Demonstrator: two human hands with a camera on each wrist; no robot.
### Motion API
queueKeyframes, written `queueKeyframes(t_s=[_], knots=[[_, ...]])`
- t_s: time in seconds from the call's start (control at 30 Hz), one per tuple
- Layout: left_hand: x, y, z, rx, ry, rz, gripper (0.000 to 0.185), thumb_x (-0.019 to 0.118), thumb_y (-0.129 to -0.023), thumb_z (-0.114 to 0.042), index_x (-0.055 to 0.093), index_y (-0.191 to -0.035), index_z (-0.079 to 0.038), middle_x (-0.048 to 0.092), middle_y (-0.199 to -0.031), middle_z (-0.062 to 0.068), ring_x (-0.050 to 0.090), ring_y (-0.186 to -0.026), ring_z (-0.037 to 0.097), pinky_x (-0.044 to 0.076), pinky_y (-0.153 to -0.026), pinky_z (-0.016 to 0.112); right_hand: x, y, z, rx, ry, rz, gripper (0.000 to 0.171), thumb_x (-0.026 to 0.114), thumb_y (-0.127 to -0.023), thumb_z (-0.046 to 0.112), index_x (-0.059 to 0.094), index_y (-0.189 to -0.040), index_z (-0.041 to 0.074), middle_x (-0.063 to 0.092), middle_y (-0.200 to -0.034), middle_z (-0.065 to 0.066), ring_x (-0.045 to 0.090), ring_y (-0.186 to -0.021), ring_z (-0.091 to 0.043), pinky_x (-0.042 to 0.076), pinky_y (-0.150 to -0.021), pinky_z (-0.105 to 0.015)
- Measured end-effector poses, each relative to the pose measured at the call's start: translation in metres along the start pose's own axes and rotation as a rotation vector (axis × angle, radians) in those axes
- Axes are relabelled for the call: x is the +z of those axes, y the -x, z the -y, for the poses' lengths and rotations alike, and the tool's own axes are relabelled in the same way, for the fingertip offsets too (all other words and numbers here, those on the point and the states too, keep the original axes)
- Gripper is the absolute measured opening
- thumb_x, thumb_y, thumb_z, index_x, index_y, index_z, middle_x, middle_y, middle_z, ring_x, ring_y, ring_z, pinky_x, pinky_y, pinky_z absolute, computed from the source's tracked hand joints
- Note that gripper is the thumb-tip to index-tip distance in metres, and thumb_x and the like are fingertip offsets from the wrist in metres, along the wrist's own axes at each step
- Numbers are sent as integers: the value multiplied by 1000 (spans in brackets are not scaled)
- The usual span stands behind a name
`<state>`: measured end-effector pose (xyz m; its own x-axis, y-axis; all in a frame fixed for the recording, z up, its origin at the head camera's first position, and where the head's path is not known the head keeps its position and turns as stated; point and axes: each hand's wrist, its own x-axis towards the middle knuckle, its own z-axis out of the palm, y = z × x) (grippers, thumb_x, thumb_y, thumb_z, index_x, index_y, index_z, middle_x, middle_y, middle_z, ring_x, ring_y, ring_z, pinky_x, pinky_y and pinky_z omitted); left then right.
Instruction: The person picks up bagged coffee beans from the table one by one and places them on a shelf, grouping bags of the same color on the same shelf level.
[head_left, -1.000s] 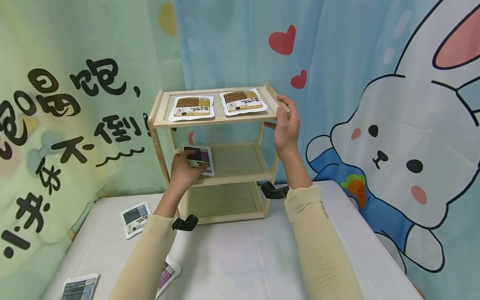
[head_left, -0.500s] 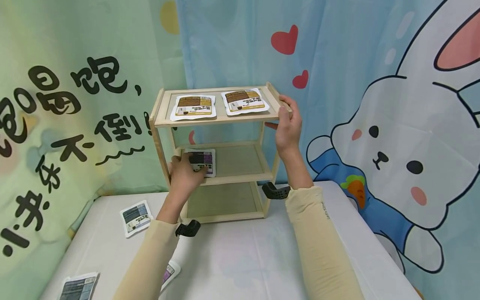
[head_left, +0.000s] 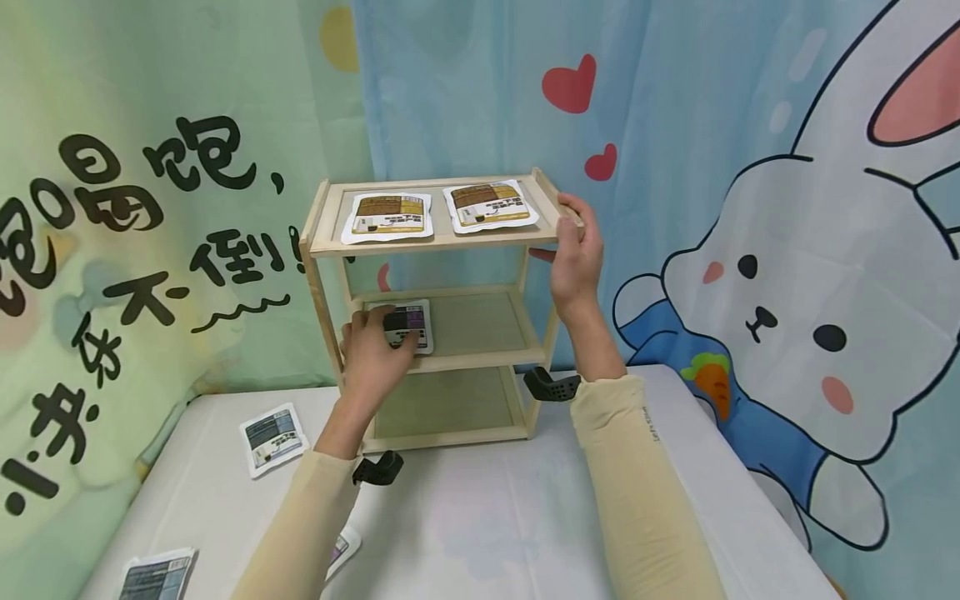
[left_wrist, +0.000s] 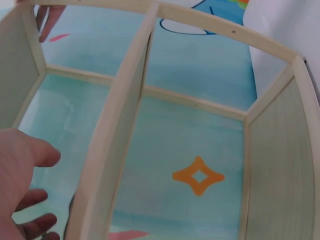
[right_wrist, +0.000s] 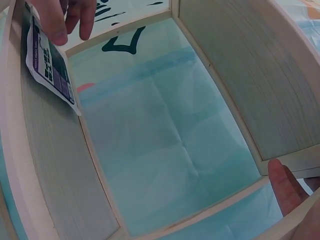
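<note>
Inside the wooden shelf rack (right_wrist: 227,75), left-hand fingers (right_wrist: 52,20) press a purple-labelled packet (right_wrist: 50,67) onto a shelf, while a right fingertip (right_wrist: 284,186) touches the frame.

The left hand (head_left: 372,354) has slid the purple packet (head_left: 408,326) further onto the middle shelf (head_left: 480,321), toward 1 o'clock, until it lies flat.
</note>
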<state>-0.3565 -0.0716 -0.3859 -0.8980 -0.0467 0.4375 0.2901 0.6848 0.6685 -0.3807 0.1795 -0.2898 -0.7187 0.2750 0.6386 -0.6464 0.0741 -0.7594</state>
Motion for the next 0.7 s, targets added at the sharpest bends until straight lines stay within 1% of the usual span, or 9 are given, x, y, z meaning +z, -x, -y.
queueKeyframes(t_s=[0.13,0.23,0.37,0.47,0.5,0.63,0.7], knots=[[-4,4,-4,57,51,-6,49,67,-89,-28,58,-130,-3,49,-125,25,45,-109,45,32,-92,59,-1,-1,0,-1,6,-4,43,35,-99,17,47,-137,1,48,-130,-17,58,-101,-26,54,-69,-27],[-8,9,-6,114,83,-12,46,68,-89,-23,59,-127,-1,50,-123,26,48,-108,45,36,-91,57,-1,-1,0,0,5,-3,42,35,-99,17,47,-137,1,48,-130,-16,58,-101,-26,54,-70,-27],[-15,18,-9,179,110,-2,42,68,-89,-19,60,-125,1,50,-121,25,50,-107,41,42,-87,52,-1,-1,0,-2,-1,-10,42,35,-100,17,47,-136,1,48,-131,-16,58,-102,-26,54,-69,-27],[-22,28,-9,201,123,21,41,69,-89,-18,60,-125,0,50,-118,23,51,-104,38,43,-85,49,-1,-1,0,-2,1,-16,42,36,-100,17,48,-136,1,48,-131,-15,58,-102,-26,54,-68,-26],[-25,32,-9,207,123,31,41,70,-89,-18,60,-125,-1,50,-118,23,52,-101,37,44,-83,48,-1,-1,0,0,4,-17,42,36,-100,17,48,-136,1,48,-131,-15,58,-102,-26,54,-68,-26],[-37,48,-4,201,97,78,42,71,-89,-20,60,-126,-4,51,-118,18,53,-102,34,45,-84,48,-1,0,1,8,3,-11,42,35,-99,18,47,-137,1,47,-131,-16,58,-100,-27,54,-68,-27],[-43,57,0,190,78,101,42,71,-89,-21,59,-127,-6,52,-119,15,53,-102,31,46,-82,47,-1,0,1,10,2,-8,43,35,-99,17,47,-137,1,47,-131,-16,58,-100,-27,54,-67,-27]])
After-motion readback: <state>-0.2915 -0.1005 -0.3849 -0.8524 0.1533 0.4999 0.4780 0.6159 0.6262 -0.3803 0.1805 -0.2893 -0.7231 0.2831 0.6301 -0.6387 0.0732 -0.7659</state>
